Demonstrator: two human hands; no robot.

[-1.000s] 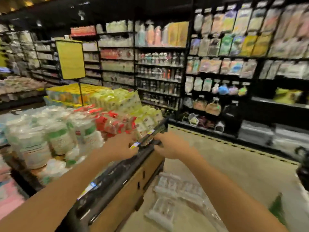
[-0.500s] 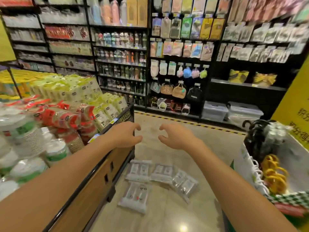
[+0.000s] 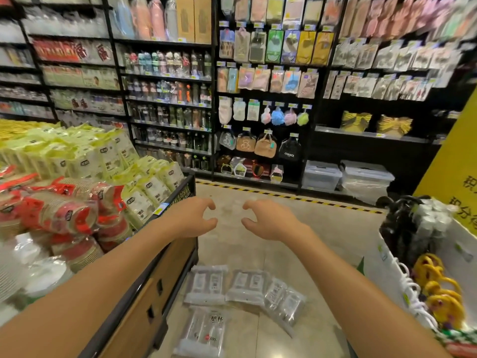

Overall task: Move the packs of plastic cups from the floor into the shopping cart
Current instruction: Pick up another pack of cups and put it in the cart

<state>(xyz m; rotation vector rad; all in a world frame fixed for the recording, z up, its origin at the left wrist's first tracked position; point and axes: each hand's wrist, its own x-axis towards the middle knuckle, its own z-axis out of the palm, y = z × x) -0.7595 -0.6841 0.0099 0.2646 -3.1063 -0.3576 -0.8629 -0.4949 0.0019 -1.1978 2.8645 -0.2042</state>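
1. The left hand (image 3: 192,218) and the right hand (image 3: 269,219) hang in the air in front of the person, near each other but apart. The fingers of both are loosely curled, thumbs out, and hold nothing.
2. A second ago both hands gripped the dark top rail of the display stand (image 3: 165,270) on the left. Half a second ago they had already let go, and since then they have barely shifted.
3. Four clear packs of plastic cups (image 3: 206,284) lie flat on the floor (image 3: 232,254), below and well apart from the hands. Three sit in a rough row, edges touching or overlapping, and the fourth (image 3: 204,332) lies just in front of the leftmost one, nearer the person. They lie as they did half a second ago.
4. A second ago only part of the packs showed at the bottom edge. The view has since swung right and down, so all four show.
5. Red-wrapped stacks of paper cups (image 3: 59,215) fill the stand. A white-sided bin (image 3: 392,275) stands at the right; whether it is the cart I cannot tell.
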